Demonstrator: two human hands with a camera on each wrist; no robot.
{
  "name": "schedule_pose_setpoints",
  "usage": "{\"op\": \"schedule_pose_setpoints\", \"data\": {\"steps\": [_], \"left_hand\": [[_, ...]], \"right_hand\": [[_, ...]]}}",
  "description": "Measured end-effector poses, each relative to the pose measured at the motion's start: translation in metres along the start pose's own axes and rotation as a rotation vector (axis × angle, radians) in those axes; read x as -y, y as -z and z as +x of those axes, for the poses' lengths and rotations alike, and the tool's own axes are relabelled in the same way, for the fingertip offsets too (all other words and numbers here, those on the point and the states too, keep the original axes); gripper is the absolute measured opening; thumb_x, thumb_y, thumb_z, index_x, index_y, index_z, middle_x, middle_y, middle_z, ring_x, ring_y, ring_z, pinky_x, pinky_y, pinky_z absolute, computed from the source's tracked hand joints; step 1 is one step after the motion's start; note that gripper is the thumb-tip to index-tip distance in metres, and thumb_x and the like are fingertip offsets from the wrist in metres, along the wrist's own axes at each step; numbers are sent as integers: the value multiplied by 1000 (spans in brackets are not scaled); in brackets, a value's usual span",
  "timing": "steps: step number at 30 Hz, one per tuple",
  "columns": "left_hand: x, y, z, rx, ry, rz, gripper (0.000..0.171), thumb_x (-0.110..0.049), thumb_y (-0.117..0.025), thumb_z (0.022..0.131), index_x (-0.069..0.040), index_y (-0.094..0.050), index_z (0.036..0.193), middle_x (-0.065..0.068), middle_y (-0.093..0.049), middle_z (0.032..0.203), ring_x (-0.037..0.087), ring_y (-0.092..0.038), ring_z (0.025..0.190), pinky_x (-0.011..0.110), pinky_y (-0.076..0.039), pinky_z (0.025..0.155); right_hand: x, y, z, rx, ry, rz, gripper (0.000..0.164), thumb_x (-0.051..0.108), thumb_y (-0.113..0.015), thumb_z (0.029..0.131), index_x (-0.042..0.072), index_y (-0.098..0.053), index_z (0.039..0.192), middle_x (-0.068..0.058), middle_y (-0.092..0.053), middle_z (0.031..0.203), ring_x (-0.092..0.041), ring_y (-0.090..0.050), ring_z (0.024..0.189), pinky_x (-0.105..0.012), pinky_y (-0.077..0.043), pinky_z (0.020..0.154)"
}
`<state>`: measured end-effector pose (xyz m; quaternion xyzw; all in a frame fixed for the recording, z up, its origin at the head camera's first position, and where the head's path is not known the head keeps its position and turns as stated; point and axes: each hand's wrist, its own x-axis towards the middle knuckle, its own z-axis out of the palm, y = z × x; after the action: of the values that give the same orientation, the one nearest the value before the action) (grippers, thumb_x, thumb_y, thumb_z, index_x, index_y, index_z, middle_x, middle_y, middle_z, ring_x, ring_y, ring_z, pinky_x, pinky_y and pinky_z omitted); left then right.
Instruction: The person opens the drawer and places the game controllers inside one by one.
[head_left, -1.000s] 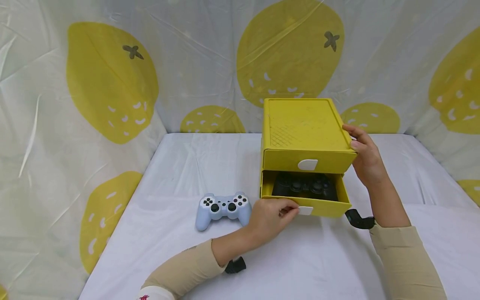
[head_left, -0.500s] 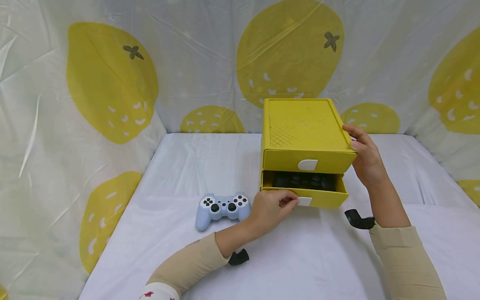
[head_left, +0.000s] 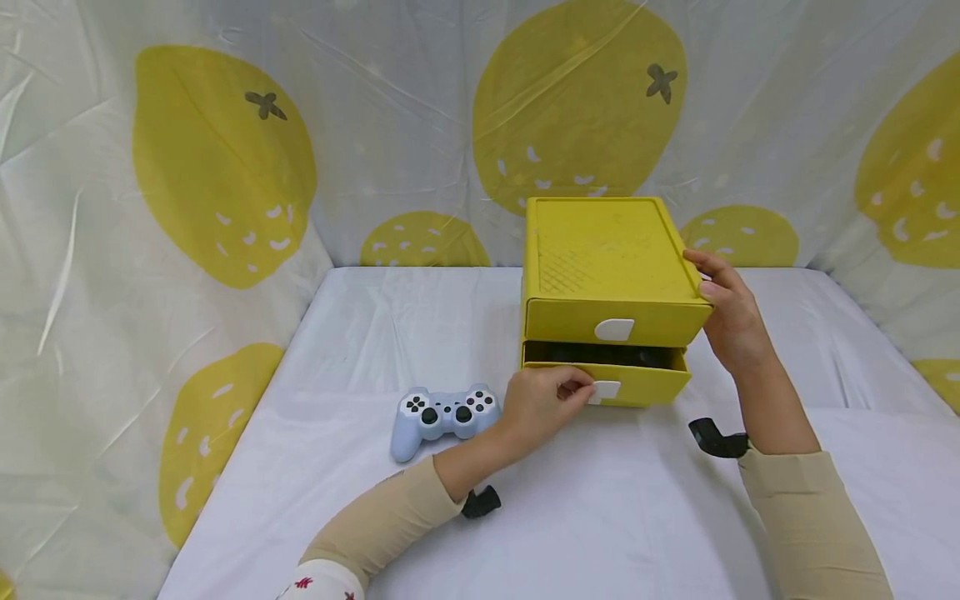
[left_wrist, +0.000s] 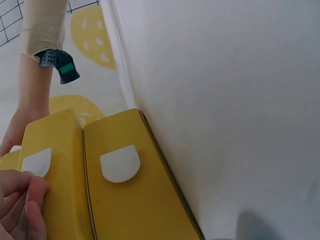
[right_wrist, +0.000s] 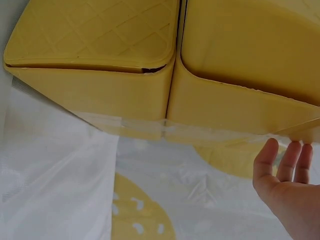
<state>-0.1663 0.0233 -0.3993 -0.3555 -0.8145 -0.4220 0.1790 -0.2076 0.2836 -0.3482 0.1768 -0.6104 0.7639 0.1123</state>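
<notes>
Left hand [head_left: 542, 406] pinches white tab [head_left: 607, 391] of part-open lower drawer [head_left: 651, 386]; right hand [head_left: 732, 317], loosely uncurled, touches yellow box [head_left: 607, 242] standing near back edge of table [head_left: 390, 325].

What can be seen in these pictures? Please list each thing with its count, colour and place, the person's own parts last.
Game controller: 1, light blue, on the cloth left of the cabinet
Cabinet: 1, yellow, on the cloth
Top drawer: 1, yellow, closed
Middle drawer: 1, yellow, partly open
Bottom drawer: 1, yellow, below the middle one
Tabs: 3, white, one per drawer front
Dark contents: count unclear, black, in middle drawer, too shaded to identify
Cloth: 1, white, under the cabinet
Backdrop: count unclear, pale with yellow lemons, behind
Grid: 1, dark, left wrist view's corner
Wrist devices: 2, black, one per wrist
Sleeves: 2, beige, on forearms
Left hand: 1, pinching middle tab
Right hand: 1, touching cabinet's side
</notes>
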Motion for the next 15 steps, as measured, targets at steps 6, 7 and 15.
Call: {"op": "schedule_pose_setpoints", "data": {"steps": [6, 7, 15], "left_hand": [[4, 0, 5, 7, 24, -16, 6, -10, -75, 86, -5, -75, 87, 1, -72, 78, 5, -65, 66, 6, -44, 63], [4, 0, 6, 10, 28, -19, 6, -10, -75, 86, -5, -75, 87, 1, -72, 78, 5, -65, 66, 6, -45, 63], [8, 0, 11, 19, 51, -22, 6, -10, -74, 87, -4, -75, 88, 2, -73, 80, 6, -65, 67, 7, -45, 62]], "right_hand": [[-1, 0, 1, 3, 14, 12, 37, 12, -44, 97, 13, -55, 132, -11, -41, 125, -18, -49, 106, -22, -44, 90], [-1, 0, 1, 5, 15, 15, 37, 12, -44, 97, 13, -55, 132, -11, -41, 125, -18, -49, 105, -22, -44, 90], [-2, 1, 2, 11, 20, 29, 37, 12, -44, 97, 12, -55, 132, -11, -43, 124, -17, -51, 103, -23, -44, 90]]}}
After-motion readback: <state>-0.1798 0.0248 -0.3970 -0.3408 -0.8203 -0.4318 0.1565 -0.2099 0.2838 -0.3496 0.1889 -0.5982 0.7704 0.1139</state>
